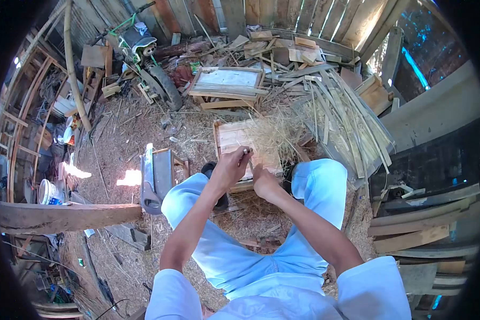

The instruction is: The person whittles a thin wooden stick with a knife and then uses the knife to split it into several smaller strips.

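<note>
Both of my hands are close together above a shallow wooden box (230, 133) between my knees. My left hand (232, 166) is closed, with a small pale piece showing at its fingertips. My right hand (265, 180) is closed just to the right and slightly lower, around a thin strip that I cannot make out clearly. Behind the hands, a tangle of fine straw-like shavings (277, 133) covers the box's right side and spills past it.
A saw (150, 186) rests on a small stool (164, 169) at my left. A framed panel (226, 79) and a bicycle wheel (165, 88) stand farther back. Thin wooden strips (346, 117) are piled at the right. A beam (64, 217) juts in at the left.
</note>
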The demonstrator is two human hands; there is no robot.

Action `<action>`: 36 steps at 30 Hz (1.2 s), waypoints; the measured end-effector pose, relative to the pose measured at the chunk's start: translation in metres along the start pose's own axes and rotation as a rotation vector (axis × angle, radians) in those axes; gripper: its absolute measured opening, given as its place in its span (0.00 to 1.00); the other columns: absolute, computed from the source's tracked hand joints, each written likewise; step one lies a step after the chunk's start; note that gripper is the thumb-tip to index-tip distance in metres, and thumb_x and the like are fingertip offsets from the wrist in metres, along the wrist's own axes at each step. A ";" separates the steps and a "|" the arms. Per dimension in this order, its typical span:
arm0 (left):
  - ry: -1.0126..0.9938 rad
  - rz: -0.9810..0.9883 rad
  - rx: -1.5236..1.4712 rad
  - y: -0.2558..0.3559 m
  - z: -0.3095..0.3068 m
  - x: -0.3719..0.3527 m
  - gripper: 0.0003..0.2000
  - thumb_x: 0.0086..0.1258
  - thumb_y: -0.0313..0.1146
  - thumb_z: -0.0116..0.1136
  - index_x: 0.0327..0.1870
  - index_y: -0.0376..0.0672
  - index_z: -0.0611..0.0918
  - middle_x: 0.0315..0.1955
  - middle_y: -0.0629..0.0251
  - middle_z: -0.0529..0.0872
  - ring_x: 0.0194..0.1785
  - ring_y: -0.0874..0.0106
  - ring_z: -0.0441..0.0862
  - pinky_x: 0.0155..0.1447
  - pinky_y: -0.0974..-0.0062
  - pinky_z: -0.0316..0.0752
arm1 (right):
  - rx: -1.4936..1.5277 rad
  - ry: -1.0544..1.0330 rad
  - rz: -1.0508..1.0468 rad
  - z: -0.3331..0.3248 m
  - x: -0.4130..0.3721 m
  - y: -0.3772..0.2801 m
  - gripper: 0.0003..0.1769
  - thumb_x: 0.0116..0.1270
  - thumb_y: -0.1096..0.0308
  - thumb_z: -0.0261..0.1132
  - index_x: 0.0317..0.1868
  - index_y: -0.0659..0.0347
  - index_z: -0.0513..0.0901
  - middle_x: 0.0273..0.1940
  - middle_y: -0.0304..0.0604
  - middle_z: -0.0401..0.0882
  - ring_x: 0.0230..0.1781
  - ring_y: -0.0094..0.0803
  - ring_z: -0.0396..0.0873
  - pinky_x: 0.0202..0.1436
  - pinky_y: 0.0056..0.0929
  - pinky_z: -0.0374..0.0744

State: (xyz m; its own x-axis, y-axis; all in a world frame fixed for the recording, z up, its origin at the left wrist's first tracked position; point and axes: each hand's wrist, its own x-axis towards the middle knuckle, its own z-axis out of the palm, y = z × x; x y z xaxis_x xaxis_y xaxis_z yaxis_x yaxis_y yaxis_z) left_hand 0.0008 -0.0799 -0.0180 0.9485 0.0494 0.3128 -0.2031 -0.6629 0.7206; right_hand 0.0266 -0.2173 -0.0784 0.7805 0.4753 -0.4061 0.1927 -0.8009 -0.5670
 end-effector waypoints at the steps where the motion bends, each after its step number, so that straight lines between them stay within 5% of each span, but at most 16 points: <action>1: 0.001 -0.009 0.020 0.002 -0.003 0.000 0.05 0.66 0.26 0.60 0.41 0.38 0.80 0.23 0.54 0.83 0.22 0.64 0.82 0.26 0.73 0.73 | 0.016 0.022 0.023 0.001 0.000 -0.001 0.14 0.73 0.64 0.45 0.46 0.69 0.68 0.39 0.64 0.80 0.45 0.59 0.79 0.47 0.52 0.76; 6: 0.095 0.126 -0.064 -0.007 0.002 -0.006 0.05 0.67 0.26 0.59 0.41 0.39 0.80 0.19 0.55 0.80 0.15 0.68 0.74 0.21 0.71 0.66 | 0.019 -0.019 0.022 0.009 0.005 0.001 0.12 0.72 0.67 0.44 0.45 0.69 0.68 0.38 0.65 0.80 0.44 0.60 0.79 0.46 0.53 0.76; 13: 0.034 0.004 -0.033 -0.010 -0.017 -0.008 0.05 0.67 0.27 0.60 0.42 0.40 0.81 0.16 0.57 0.77 0.14 0.71 0.71 0.21 0.72 0.65 | 0.124 0.045 0.006 0.026 0.010 0.001 0.15 0.73 0.65 0.41 0.45 0.70 0.67 0.36 0.67 0.79 0.43 0.63 0.78 0.48 0.55 0.75; 15: -0.046 -0.024 -0.007 -0.005 -0.021 -0.008 0.05 0.68 0.27 0.57 0.42 0.38 0.78 0.22 0.49 0.82 0.27 0.51 0.82 0.27 0.61 0.73 | 0.153 0.040 0.023 0.030 0.012 0.004 0.16 0.73 0.65 0.40 0.45 0.71 0.67 0.37 0.68 0.79 0.44 0.64 0.77 0.48 0.55 0.75; 16: -0.046 -0.023 -0.011 -0.005 -0.018 -0.008 0.05 0.68 0.27 0.57 0.42 0.38 0.78 0.22 0.49 0.82 0.27 0.51 0.82 0.27 0.61 0.73 | 0.182 0.036 0.040 0.032 0.013 0.007 0.16 0.73 0.65 0.40 0.45 0.71 0.67 0.38 0.69 0.79 0.44 0.65 0.77 0.49 0.55 0.75; 18: 0.023 0.073 0.006 -0.009 -0.010 -0.010 0.05 0.66 0.27 0.60 0.42 0.40 0.81 0.16 0.57 0.79 0.15 0.68 0.75 0.21 0.71 0.67 | 0.160 0.042 0.087 0.036 0.016 0.008 0.16 0.73 0.66 0.40 0.46 0.71 0.68 0.39 0.69 0.79 0.45 0.64 0.77 0.49 0.54 0.76; 24: -0.055 0.208 0.040 -0.001 0.004 -0.017 0.09 0.65 0.26 0.60 0.45 0.41 0.79 0.22 0.53 0.83 0.24 0.59 0.83 0.26 0.67 0.75 | 0.002 0.047 0.116 0.033 0.010 0.010 0.15 0.72 0.69 0.42 0.48 0.72 0.69 0.41 0.67 0.80 0.48 0.58 0.79 0.51 0.49 0.78; 33: -0.157 0.079 0.054 0.004 0.001 -0.016 0.10 0.66 0.24 0.58 0.48 0.42 0.78 0.23 0.53 0.83 0.27 0.55 0.84 0.27 0.63 0.75 | 0.097 0.089 0.171 0.040 0.011 0.010 0.15 0.71 0.70 0.43 0.48 0.72 0.70 0.44 0.67 0.80 0.49 0.57 0.79 0.51 0.48 0.78; 36: -0.137 0.168 0.047 -0.003 0.000 -0.017 0.10 0.66 0.23 0.57 0.48 0.42 0.78 0.25 0.54 0.84 0.27 0.54 0.84 0.27 0.64 0.75 | 0.106 0.070 0.180 0.043 0.012 0.010 0.15 0.71 0.68 0.43 0.48 0.72 0.69 0.44 0.68 0.79 0.49 0.57 0.79 0.52 0.49 0.77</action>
State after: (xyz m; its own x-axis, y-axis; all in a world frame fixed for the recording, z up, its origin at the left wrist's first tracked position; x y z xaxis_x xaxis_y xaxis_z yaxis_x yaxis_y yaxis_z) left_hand -0.0148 -0.0785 -0.0257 0.9269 -0.1647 0.3372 -0.3530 -0.6875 0.6346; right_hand 0.0120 -0.2039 -0.1197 0.8369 0.2988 -0.4586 -0.0139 -0.8260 -0.5635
